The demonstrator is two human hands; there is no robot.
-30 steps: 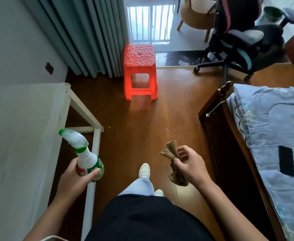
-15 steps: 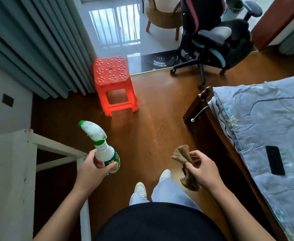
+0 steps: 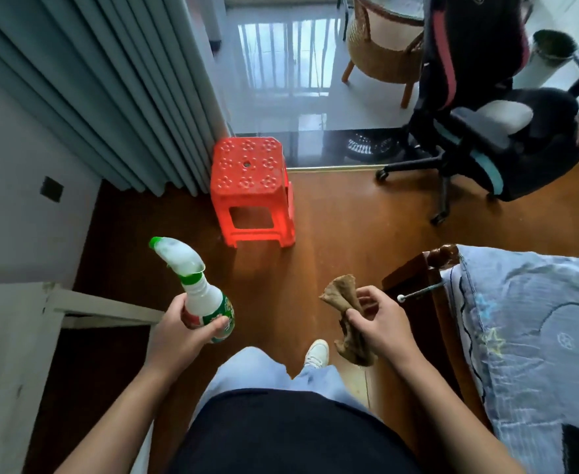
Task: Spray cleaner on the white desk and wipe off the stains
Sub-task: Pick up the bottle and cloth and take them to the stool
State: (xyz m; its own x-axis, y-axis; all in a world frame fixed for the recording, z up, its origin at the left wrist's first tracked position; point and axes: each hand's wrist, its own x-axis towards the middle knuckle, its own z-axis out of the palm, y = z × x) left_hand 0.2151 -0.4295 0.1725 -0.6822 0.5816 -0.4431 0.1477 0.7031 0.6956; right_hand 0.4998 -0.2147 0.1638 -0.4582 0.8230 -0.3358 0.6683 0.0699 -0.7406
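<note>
Head view looks down at a person standing on the wooden floor between a white desk at the lower left and a bed with a pale blue cover at the right. The left hand grips a spray bottle of cleaner, its fingers curled round the green-and-red label. The bottle is tilted, with its white trigger head and green nozzle pointing up and to the left. It hangs over the floor, just beyond the desk's far right corner and apart from the desktop. The right hand pinches a crumpled brown cloth between thumb and curled fingers, one end sticking up and the other hanging below the palm, near the bed's wooden corner. A red plastic stool stands ahead beside grey curtains, and a black office chair sits at the upper right. One white shoe shows below the cloth.
</note>
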